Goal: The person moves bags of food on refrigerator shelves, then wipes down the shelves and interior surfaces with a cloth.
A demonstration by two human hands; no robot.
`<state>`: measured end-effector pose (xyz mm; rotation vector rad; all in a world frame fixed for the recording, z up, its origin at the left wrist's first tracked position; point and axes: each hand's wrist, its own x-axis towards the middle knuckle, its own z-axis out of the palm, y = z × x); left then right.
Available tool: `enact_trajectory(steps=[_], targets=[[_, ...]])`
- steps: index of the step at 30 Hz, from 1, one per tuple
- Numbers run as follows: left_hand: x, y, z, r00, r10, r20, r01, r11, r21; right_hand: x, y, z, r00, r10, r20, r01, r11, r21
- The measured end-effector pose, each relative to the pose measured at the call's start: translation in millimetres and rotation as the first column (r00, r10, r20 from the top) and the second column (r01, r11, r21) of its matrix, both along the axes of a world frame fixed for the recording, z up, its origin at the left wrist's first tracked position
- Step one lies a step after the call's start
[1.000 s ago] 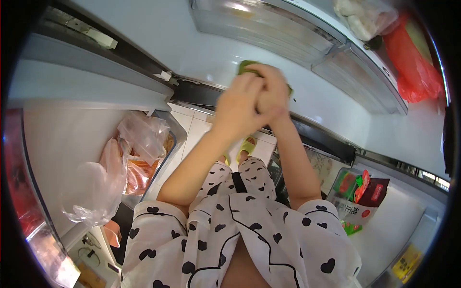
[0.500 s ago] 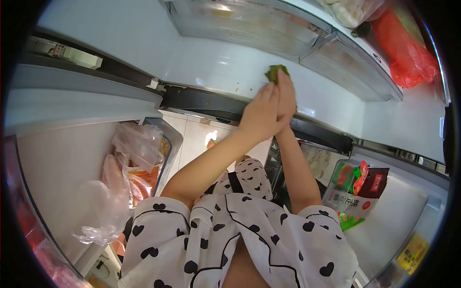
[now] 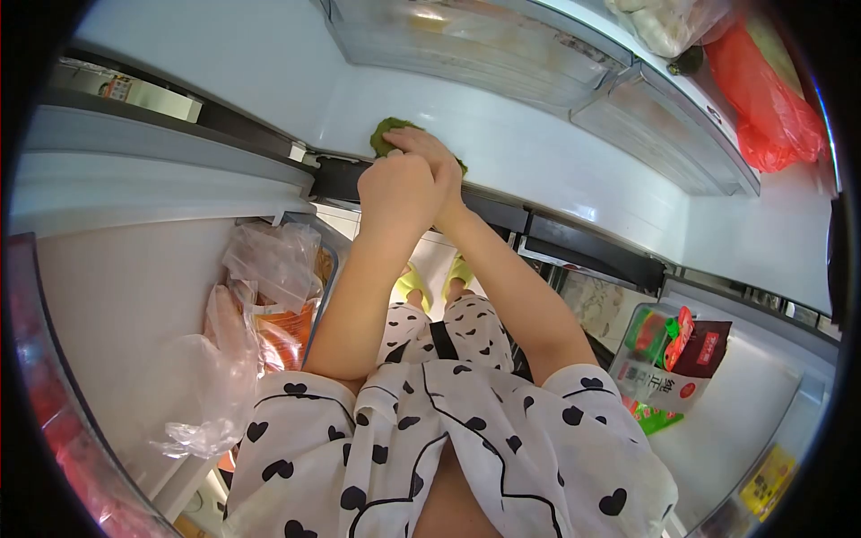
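Note:
A dark green cloth [image 3: 386,142] lies bunched on the white fridge floor [image 3: 502,134], close to its front edge. My right hand [image 3: 432,161] presses down on it, fingers over the cloth, with green showing on both sides. Against the thumb side of that hand rests my left hand [image 3: 395,193], curled like a fist. Its fingertips are hidden, so what it grips, if anything, does not show.
Clear drawers [image 3: 484,49] hang above the fridge floor. A red plastic bag [image 3: 762,99] sits at upper right. The left door shelf holds plastic bags [image 3: 273,260]; the right door shelf holds a printed pouch [image 3: 686,359]. A dark front rail [image 3: 592,255] runs below.
Both hands and the green cloth have slid left along the fridge floor. Small green crumbs seen before are no longer visible. Green slippers now show below.

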<state>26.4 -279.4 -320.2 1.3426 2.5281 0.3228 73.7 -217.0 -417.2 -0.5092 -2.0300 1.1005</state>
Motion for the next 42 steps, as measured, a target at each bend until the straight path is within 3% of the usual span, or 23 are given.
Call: enact_trajectory(steps=[2, 5, 7, 8, 11, 13, 14, 15, 16, 17, 20, 21, 23, 26, 27, 33, 37, 42], targets=[[1, -1, 9, 0.999, 0.006, 0.038, -0.004, 0.998, -0.061, 0, 1, -8, 0.997, 0.075, -0.037, -0.075, 0.997, -0.019], [1, -3, 24, 0.993, 0.001, 0.116, 0.015, 0.991, -0.132, 15, 2, 10, 0.938, 0.311, 0.151, -0.263, 0.926, -0.272], [1, -4, 25, 0.994, -0.005, 0.113, 0.017, 0.994, -0.112, 19, 17, -1, 0.872, 0.476, 0.113, -0.361, 0.781, -0.51], [2, -4, 23, 0.994, -0.04, 0.098, 0.042, 0.999, -0.012, 22, 24, -7, 0.833, 0.547, 0.079, -0.39, 0.684, -0.617], [9, 2, 7, 0.986, -0.161, 0.044, 0.141, 0.942, 0.305, 32, 41, 11, 0.943, 0.27, -0.195, -0.297, 0.42, -0.858], [18, 13, -5, 0.965, -0.261, -0.015, 0.23, 0.82, 0.524, 39, 54, 31, 0.984, 0.097, -0.152, -0.178, 0.377, -0.909], [23, 17, -11, 0.964, -0.266, -0.018, 0.233, 0.809, 0.539, 42, 61, 36, 0.992, 0.012, -0.125, -0.121, 0.348, -0.93], [29, 22, -17, 0.962, -0.271, -0.023, 0.238, 0.798, 0.554, 45, 67, 30, 0.996, -0.085, 0.04, 0.086, 0.638, -0.766], [32, 24, -21, 0.96, -0.278, -0.029, 0.245, 0.786, 0.567, 49, 72, 21, 0.96, -0.231, 0.158, 0.28, 0.829, -0.484], [33, 25, -23, 0.951, -0.306, 0.033, 0.241, 0.806, 0.541, 53, 76, 16, 0.891, -0.401, 0.213, 0.432, 0.892, -0.129], [34, 22, -29, 0.934, -0.34, 0.111, 0.248, 0.839, 0.485, 71, 77, 21, 0.926, -0.296, 0.236, 0.337, 0.928, -0.158], [35, 20, -29, 0.939, -0.325, 0.109, 0.241, 0.853, 0.462, 73, 80, 12, 0.928, -0.259, 0.269, 0.257, 0.965, 0.043], [34, 16, -28, 0.95, -0.295, 0.105, 0.227, 0.881, 0.416, 76, 84, -12, 0.913, -0.205, 0.352, 0.043, 0.908, 0.417], [25, 12, -38, 0.973, -0.232, -0.012, 0.227, 0.94, 0.254, 57, 64, -7, 0.827, -0.284, 0.484, 0.068, 0.907, 0.416], [23, 12, -40, 0.98, -0.2, -0.014, 0.196, 0.937, 0.288, 53, 63, -4, 0.834, -0.254, 0.491, 0.034, 0.91, 0.412], [11, 25, -47, 0.989, -0.146, -0.001, 0.136, 0.92, 0.367, 3, 61, -14, 0.912, -0.258, 0.318, 0.064, 0.857, 0.511], [-5, 25, -52, 0.997, -0.077, 0.01, 0.068, 0.93, 0.36, -34, 52, 1, 0.909, -0.249, 0.334, 0.047, 0.859, 0.51], [-26, 26, -53, 0.997, 0.044, 0.068, -0.068, 0.915, 0.398, -67, 55, 0, 0.972, -0.07, 0.226, -0.031, 0.91, 0.414]])
